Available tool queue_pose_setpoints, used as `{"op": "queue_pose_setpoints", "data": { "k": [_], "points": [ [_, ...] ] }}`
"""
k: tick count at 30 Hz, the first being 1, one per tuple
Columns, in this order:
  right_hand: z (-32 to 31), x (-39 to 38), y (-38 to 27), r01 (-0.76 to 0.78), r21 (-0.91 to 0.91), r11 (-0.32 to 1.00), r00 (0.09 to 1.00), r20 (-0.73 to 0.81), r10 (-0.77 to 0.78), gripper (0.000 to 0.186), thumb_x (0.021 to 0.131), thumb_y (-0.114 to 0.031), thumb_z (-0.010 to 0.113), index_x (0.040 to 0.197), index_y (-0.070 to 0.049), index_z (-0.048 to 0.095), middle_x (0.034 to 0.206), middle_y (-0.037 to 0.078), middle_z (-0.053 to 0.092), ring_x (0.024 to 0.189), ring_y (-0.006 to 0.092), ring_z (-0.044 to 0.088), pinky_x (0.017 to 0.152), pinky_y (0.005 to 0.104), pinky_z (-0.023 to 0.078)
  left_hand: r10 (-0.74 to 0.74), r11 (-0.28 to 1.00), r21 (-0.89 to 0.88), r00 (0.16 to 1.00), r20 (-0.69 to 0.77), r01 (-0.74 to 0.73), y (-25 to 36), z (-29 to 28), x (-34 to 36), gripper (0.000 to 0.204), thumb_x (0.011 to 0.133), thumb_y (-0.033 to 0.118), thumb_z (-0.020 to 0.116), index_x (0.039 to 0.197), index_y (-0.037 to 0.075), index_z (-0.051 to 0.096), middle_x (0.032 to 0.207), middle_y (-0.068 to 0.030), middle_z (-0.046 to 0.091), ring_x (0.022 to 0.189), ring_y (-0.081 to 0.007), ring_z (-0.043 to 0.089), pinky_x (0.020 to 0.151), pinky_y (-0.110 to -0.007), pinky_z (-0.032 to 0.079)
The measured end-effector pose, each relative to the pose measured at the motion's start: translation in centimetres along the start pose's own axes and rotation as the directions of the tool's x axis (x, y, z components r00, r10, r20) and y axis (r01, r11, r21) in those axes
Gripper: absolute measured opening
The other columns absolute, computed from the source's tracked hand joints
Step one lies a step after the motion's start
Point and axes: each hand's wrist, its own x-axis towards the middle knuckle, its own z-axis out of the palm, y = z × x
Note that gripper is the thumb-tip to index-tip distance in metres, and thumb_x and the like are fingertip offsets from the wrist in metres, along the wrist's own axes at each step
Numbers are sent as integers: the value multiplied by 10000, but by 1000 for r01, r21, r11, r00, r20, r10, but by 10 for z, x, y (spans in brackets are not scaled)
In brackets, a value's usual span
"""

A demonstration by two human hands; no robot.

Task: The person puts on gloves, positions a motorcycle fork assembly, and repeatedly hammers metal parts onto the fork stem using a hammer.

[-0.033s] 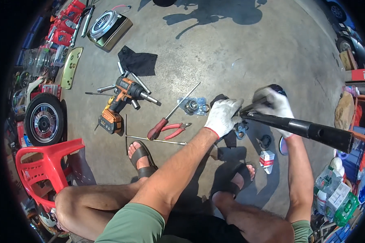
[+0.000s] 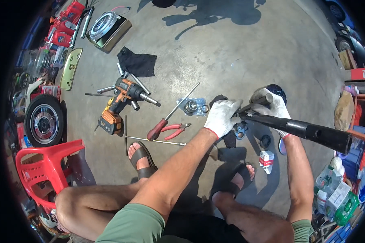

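Observation:
My left hand, in a white glove, is closed on the near end of a long black metal tube assembly, which extends toward the lower right. My right hand, also gloved, grips a short dark metal rod above that tube end. Behind that hand is a rounded black object, partly hidden. Small blue-grey parts lie below my hands. To the left are a bag of metal rings, a red-handled screwdriver, red pliers and a T-shaped wrench.
An orange-black impact driver, sockets, a black cloth and a boxed round part lie on concrete. A red chair and wheel stand left. Bottles and clutter line the right. A small carton lies near my foot.
My right hand, blurred before, has shifted slightly left and down, and the short rod in it now shows clearly. My left hand is nearly unchanged.

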Motion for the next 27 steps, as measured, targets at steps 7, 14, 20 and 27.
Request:
{"op": "queue_pose_setpoints", "data": {
  "k": [7,14,20,27],
  "points": [
    [-4,-2,-2,-66,106,992,996,-54,72,143,817,7,742,944,10,675,848,68,660,772,129,617,730,286,505,11,1000,5,1000,-24,-11,1,0,0,655,787,250,777,1380,68,568,1271,-181,654,1218,-359,585,1052,-449,418],
    [-5,-8,-1,-9,74,997,988,-151,20,159,803,19,751,942,-4,676,812,68,679,760,129,637,725,275,515,40,999,11,998,-45,-39,1,4,3,656,781,251,786,1374,64,574,1269,-179,655,1200,-347,602,1030,-440,435],
    [-6,-7,-19,-182,180,967,953,-209,218,131,836,17,729,948,0,662,850,57,684,777,110,645,716,267,523,60,998,31,991,-120,-57,-4,4,-5,599,776,235,781,1311,32,603,1214,-172,680,1156,-350,619,1007,-445,436],
    [-4,-15,-13,-128,191,973,969,-187,164,133,837,17,744,945,5,667,874,72,683,764,105,638,698,256,519,0,1000,31,999,-40,1,2,3,-1,632,789,215,772,1371,64,575,1272,-160,661,1216,-338,591,1036,-445,421]
  ]
}}
